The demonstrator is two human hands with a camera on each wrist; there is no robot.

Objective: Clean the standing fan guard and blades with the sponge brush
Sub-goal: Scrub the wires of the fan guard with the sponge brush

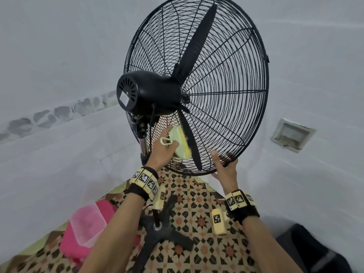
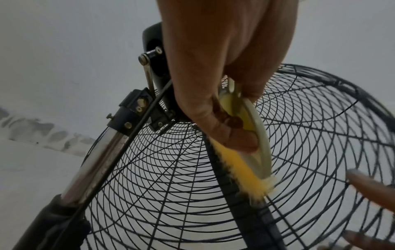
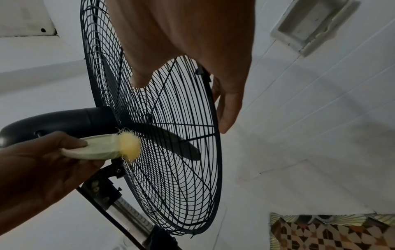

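Note:
A black standing fan fills the head view, with a wire guard, dark blades and a motor housing. My left hand grips a pale yellow-green sponge brush, and its yellow sponge face presses against the rear guard over the lower blade. My right hand holds the guard's bottom rim, thumb on the rear wires and fingers wrapped over the front edge. The brush also shows in the right wrist view beside the lower blade.
The fan's chrome pole drops to a black cross base on a patterned mat. A clear tub on a pink container sits left of the base. A dark object lies bottom right. A recessed wall niche is behind.

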